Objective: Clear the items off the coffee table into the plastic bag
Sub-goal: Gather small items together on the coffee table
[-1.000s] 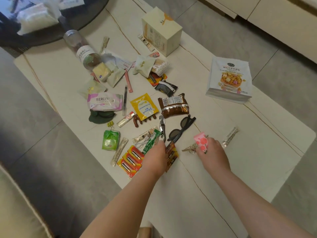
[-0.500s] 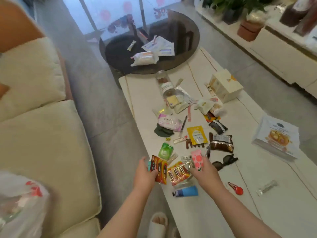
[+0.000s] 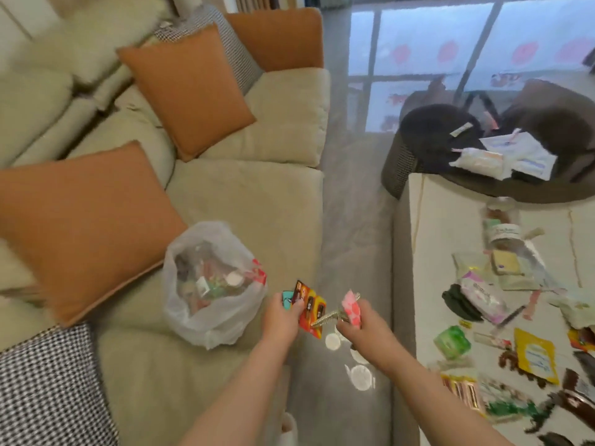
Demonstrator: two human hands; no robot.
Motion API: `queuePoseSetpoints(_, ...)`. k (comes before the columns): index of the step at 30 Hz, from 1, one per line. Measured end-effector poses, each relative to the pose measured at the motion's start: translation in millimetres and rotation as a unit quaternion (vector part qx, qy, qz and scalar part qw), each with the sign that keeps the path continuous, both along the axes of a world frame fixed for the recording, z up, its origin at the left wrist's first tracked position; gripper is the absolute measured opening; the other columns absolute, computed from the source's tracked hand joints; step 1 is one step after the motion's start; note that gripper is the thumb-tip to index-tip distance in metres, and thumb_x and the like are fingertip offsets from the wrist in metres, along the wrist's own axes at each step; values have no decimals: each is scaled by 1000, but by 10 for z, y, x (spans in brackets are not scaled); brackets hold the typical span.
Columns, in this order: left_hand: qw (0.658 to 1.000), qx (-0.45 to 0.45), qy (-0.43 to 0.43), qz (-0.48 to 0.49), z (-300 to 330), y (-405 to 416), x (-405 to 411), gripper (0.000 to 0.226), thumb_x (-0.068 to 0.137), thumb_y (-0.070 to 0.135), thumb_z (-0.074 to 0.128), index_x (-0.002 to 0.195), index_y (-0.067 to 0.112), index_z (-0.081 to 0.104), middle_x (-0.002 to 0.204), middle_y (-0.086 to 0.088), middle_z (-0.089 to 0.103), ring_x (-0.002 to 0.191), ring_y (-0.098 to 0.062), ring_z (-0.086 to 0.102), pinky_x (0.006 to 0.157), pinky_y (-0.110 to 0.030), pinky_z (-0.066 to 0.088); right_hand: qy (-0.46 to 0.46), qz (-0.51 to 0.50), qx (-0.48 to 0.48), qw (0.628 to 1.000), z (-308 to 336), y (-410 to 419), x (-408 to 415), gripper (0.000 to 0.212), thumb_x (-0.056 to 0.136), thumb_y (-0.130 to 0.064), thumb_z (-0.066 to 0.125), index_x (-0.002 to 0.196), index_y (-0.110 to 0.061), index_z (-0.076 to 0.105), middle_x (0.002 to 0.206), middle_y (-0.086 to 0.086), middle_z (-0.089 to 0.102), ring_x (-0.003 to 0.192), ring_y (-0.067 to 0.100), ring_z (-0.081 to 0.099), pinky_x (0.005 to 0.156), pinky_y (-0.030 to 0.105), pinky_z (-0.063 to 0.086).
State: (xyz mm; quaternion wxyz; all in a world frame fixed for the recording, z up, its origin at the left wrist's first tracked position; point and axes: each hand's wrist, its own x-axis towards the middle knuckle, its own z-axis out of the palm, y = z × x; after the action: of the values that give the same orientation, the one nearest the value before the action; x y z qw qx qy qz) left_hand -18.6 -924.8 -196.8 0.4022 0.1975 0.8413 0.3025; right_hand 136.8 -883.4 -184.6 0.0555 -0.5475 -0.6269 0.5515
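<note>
A clear plastic bag (image 3: 211, 284) stands open on the beige sofa seat, with several small items inside. My left hand (image 3: 281, 317) is just right of it and grips a red and orange battery pack (image 3: 310, 312) together with a small teal item. My right hand (image 3: 360, 323) holds a pink packet (image 3: 351, 307) and a silvery wrapped piece beside it. Both hands hover over the floor gap between the sofa and the white coffee table (image 3: 418, 252). Many packets still lie scattered on the table at the right.
Orange cushions (image 3: 87, 226) lie on the sofa (image 3: 257, 204) behind the bag. A checked blanket (image 3: 48, 391) covers the near left seat. A dark round side table (image 3: 450, 149) with papers stands beyond the coffee table. A jar (image 3: 502, 230) lies on the coffee table.
The view has swung left from the coffee table to the sofa. Both hands have carried the battery pack and the pink packet off the table, close to the bag.
</note>
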Motion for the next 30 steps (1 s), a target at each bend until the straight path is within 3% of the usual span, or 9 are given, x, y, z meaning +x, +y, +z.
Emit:
queuePoseSetpoints(4, 998, -7, 53, 37, 25, -201, -766, 25, 94, 27, 57, 111, 9, 59, 104, -9, 65, 92, -25, 60, 80, -32, 49, -10, 28, -30, 999, -19, -85, -771, 18, 90, -23, 53, 100, -9, 52, 83, 5, 59, 65, 14, 52, 49, 18, 43)
queuePoseSetpoints(8, 994, -21, 72, 75, -23, -319, -1512, 32, 95, 27, 55, 117, 4, 57, 108, -11, 63, 97, -27, 59, 82, -32, 47, -2, 41, -52, 998, -80, -127, -1450, 18, 92, -23, 52, 106, -11, 53, 81, 2, 58, 65, 13, 54, 37, 11, 37)
queuePoseSetpoints(13, 991, -54, 88, 86, -189, -277, -2303, 22, 95, 18, 53, 113, 6, 56, 110, -11, 64, 99, -29, 60, 78, -32, 44, -8, 76, -34, 996, -217, -25, -2269, 41, 92, -18, 51, 131, -17, 42, 97, -3, 54, 73, 10, 55, 54, 17, 42)
queuePoseSetpoints(15, 991, -66, 93, 74, -290, -242, -2541, 19, 94, 16, 53, 111, 7, 55, 109, -11, 64, 92, -26, 58, 76, -31, 45, -34, 74, -20, 997, -305, 19, -2568, 20, 90, -13, 52, 109, -10, 54, 92, 7, 56, 78, 17, 56, 71, 33, 48)
queuePoseSetpoints(16, 991, -68, 93, 62, -344, -223, -2636, 20, 94, 14, 53, 112, 7, 54, 110, -11, 63, 88, -23, 56, 74, -31, 44, -48, 73, -8, 996, -338, 40, -2702, 2, 88, -12, 54, 86, -13, 54, 79, 4, 53, 71, 15, 52, 69, 34, 46)
queuePoseSetpoints(19, 994, -70, 78, 20, -533, -163, -2844, 31, 93, 11, 55, 124, 12, 50, 115, -8, 61, 87, -18, 51, 73, -28, 42, -68, 62, 13, 996, -549, 106, -3029, 33, 86, -16, 60, 65, -23, 36, 63, -8, 42, 59, 8, 41, 51, 20, 28)
queuePoseSetpoints(26, 984, -113, 92, -108, -953, -92, -2963, 66, 87, 5, 55, 145, 28, 32, 121, -6, 60, 106, -26, 59, 78, -29, 45, -98, 54, 7, 994, -989, 121, -3315, 24, 85, -19, 61, 77, -17, 39, 62, -5, 44, 57, 15, 46, 53, 25, 35)
queuePoseSetpoints(28, 978, -122, 113, -128, -1008, -113, -2960, 66, 88, 5, 53, 145, 29, 32, 118, -5, 63, 105, -27, 61, 79, -31, 47, -116, 59, -1, 991, -1042, 83, -3316, 18, 84, -19, 62, 90, -15, 46, 69, -3, 50, 69, 22, 54, 56, 28, 39)
queuePoseSetpoints(30, 976, -117, 124, -134, -1028, -128, -2975, 63, 88, 4, 54, 143, 26, 34, 114, -5, 63, 100, -26, 62, 75, -32, 49, -127, 75, -3, 989, -1071, 56, -3315, 36, 84, -19, 65, 114, -12, 47, 87, 4, 62, 84, 27, 62, 67, 35, 49)
